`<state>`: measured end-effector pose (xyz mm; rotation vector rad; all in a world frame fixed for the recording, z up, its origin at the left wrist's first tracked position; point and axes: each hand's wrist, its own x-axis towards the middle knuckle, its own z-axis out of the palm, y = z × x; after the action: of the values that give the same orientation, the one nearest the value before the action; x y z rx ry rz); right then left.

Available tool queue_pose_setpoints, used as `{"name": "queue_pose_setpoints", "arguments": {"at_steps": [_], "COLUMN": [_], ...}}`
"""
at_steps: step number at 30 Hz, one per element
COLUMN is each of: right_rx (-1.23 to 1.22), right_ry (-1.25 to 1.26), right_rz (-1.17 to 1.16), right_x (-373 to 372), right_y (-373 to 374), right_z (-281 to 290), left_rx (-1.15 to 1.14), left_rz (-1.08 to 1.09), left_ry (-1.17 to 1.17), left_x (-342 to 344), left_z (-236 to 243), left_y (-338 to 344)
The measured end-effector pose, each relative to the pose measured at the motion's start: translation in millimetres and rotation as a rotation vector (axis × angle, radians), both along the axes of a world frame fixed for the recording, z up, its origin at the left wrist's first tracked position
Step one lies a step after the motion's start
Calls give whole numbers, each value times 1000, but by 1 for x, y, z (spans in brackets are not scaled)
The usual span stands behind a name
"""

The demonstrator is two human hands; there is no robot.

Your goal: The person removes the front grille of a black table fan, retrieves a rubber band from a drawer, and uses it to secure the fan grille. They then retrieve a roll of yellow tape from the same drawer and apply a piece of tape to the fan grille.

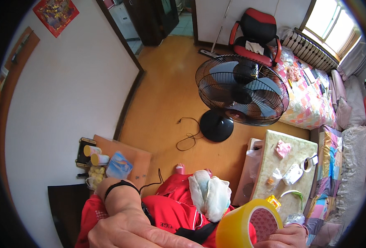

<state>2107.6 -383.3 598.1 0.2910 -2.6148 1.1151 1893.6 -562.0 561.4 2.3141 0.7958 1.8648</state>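
My right hand [285, 239] grips a large roll of yellow packing tape [234, 228] by its rim, at the lower right, close to the camera. The roll's patterned inner core faces right. My left hand [143, 232] reaches across the lower edge with its fingers stretched out to the right, pointing toward the roll but apart from it. Its fingertips are partly cut off by the frame. A white cloth [211, 196] lies bunched on my lap, over red clothing [170, 211].
A black standing fan [243, 93] stands ahead, its cable on the floor. At right is a low table [284, 177] with a white tape roll [306, 164] and small packets. To the left, a wooden stand [125, 151] holds cups and a blue bag. A red-black chair [257, 31] stands behind the fan.
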Motion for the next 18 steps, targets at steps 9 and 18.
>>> {"name": "queue_pose_setpoints", "arguments": {"at_steps": [9, 18], "right_rx": [-292, -862], "right_ry": [61, 118], "right_rz": [-619, -579], "right_x": [-7, -78], "right_y": [16, 39], "right_z": [-76, -167], "left_rx": [-404, -784], "left_rz": [171, -304], "left_ry": [-124, -1091], "left_x": [-33, -38], "left_z": [-28, -150], "left_y": [-6, 53]}}
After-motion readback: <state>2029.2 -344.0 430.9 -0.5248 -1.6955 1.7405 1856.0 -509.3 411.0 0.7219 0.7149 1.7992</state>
